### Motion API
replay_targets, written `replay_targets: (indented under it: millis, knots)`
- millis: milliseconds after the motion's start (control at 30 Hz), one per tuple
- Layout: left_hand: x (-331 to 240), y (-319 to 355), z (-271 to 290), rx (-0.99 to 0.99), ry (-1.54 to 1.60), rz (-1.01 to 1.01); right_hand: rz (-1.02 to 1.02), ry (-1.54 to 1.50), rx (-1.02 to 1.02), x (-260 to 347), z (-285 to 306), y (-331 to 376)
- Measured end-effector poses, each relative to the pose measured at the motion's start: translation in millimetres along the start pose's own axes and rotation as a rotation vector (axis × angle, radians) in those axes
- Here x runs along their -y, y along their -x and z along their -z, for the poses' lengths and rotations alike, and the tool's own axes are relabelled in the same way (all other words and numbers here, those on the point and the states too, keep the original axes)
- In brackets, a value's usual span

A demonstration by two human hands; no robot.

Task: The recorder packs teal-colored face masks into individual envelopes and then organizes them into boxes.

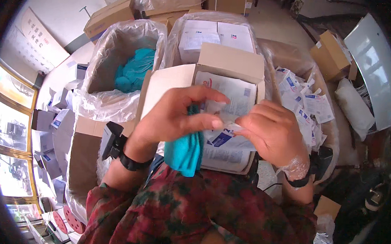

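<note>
My left hand (178, 114) has its remaining fingers curled around a folded teal cloth-like bundle (184, 154), which hangs down in front of my lap. Its thumb and index finger are apart, beside a thin translucent packet (214, 108). At the other side of that packet, my right hand (272, 132) pinches its edge with thumb and forefinger. Directly below both hands stands an open cardboard box (232, 57), its flaps folded out. Flat white printed packets (229, 157) with blue marks lie stacked in it, partly hidden by my hands.
To the left, a plastic-lined carton (97, 64) holds teal pieces (136, 70). White boxes (237, 36) fill another lined carton ahead. On the right, a large carton (292, 54) contains loose printed packets (313, 106). Small boxes (60, 119) are scattered at far left.
</note>
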State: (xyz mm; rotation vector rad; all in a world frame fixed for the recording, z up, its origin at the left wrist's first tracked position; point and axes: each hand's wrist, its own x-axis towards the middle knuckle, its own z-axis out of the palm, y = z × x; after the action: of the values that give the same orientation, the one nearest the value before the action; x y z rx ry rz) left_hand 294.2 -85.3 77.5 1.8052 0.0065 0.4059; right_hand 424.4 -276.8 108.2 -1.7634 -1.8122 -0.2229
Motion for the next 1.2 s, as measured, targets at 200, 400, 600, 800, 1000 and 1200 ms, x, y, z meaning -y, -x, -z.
replay_targets:
  millis: [200, 400, 600, 800, 1000, 1200]
  knots:
    - [-1, 4, -9, 0.024, -0.165, 0.12, 0.076, 0.061, 0.027, -1, -14, -2]
    - [20, -4, -19, -0.277, -0.436, 0.018, 0.236, 0.343, 0.031, 27, -8, 8]
    - [69, -17, 26, -0.439, -0.531, 0.165, 0.357, 0.069, -0.145, 41, 14, 18]
    - [43, -3, 32, -0.306, -0.566, 0.074, 0.152, 0.027, -0.149, 20, 25, 18]
    - [-8, 15, 16, 0.173, -0.361, -0.169, -0.012, -0.134, -0.082, -3, 10, 3]
    - [-23, 14, -1, 0.316, -0.151, 0.146, -0.034, -0.15, -0.077, -7, 4, 4]
